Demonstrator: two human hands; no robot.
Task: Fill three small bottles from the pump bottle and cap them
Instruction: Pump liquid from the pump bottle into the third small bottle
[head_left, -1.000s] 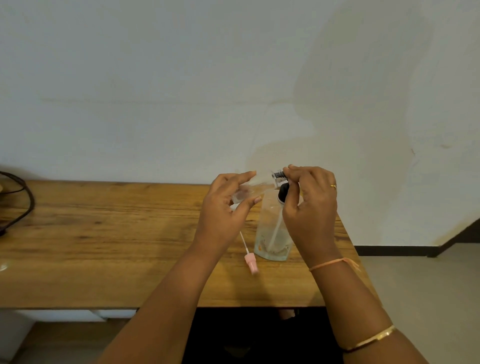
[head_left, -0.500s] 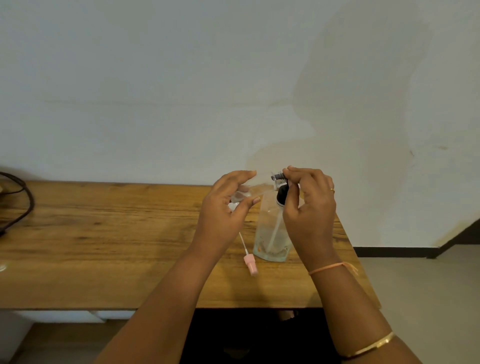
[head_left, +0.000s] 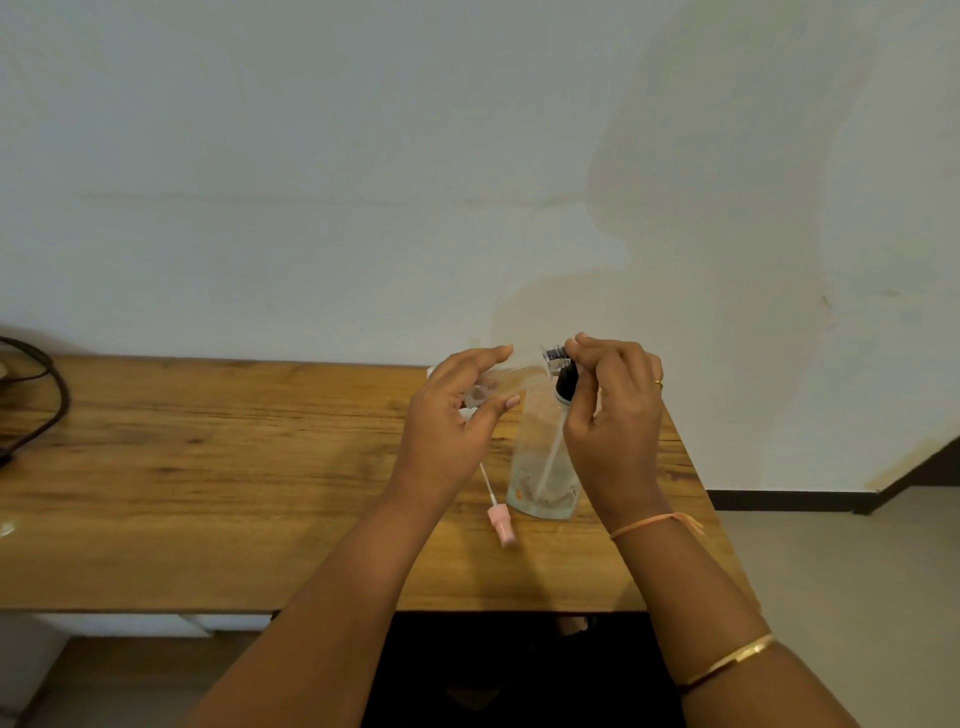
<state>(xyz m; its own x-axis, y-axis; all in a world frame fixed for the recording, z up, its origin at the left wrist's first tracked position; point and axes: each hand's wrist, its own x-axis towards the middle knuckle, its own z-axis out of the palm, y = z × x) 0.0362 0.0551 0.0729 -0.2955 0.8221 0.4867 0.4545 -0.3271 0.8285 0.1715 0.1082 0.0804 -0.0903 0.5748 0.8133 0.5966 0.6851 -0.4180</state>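
White plastered wall (head_left: 363, 156), stained beige towards the right, backs the whole scene. A long wooden table (head_left: 208, 467) with visible grain stands against it, and its right end falls just beyond the hands. Both forearms reach in over the near edge.

Left hand (head_left: 452, 415): thumb and fingers curve round a small bottle of clear plastic (head_left: 519, 378). The small bottle is held off the table, lying nearly level, with its mouth pointing right towards the spout.

Right hand (head_left: 618, 415): fingers are curled down over the black-and-clear pump head (head_left: 555, 356), fingertips bunched on its top. Whether it is pressed down cannot be told.

The tall pump bottle of clear plastic (head_left: 537, 467) stands upright on the table between the two hands, near the right end. A white dip tube is visible inside (liquid level hard to read).

A black cable (head_left: 52, 395) loops at the far left of the table. A pink spray cap with a thin white tube (head_left: 500, 522) lies flat on the table just left of the pump bottle's base.

The right forearm carries a gold bangle (head_left: 727, 662), the wrist an orange thread (head_left: 649, 525) and one finger a gold ring (head_left: 657, 385).
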